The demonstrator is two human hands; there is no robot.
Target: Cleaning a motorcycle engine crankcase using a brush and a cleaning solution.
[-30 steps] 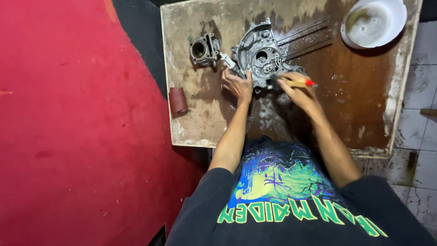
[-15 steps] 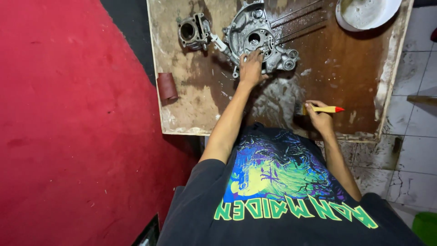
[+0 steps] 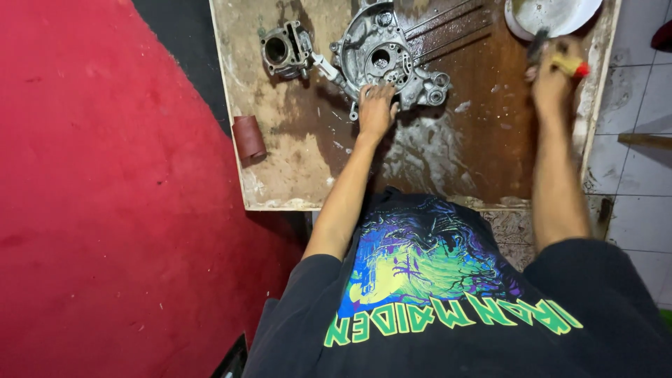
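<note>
1. Head view, left side: your left hand (image 3: 376, 110) lies flat-fingered on the near edge of the engine case (image 3: 385, 59). The grip is pressed down on the casting, not wrapped around it. The case sits at the far middle of the desk (image 3: 294, 175), straight ahead of that hand.
2. Head view, right side: your right hand (image 3: 551, 80) is well off to the right of the case, near the desk's right edge. Its grip is pinched around a brush (image 3: 568, 65) with a yellow and red handle. The bristle end points toward the white bowl (image 3: 553, 14) at the far right corner.
3. Key relation: the case lies to the left of the brush hand, across bare wet wood. The left hand is the nearer one, already touching it. The case's long axis runs roughly left to right, with long studs slanting away to the upper right.
4. A cylinder (image 3: 283, 49) stands just left of the case, close but apart from it.
5. A brown roll (image 3: 248, 138) overhangs the left edge.
6. Open room: the wet patch in front of the case, between your arms.
7. Off the desk: red floor (image 3: 105, 210) to the left, tiles to the right.
</note>
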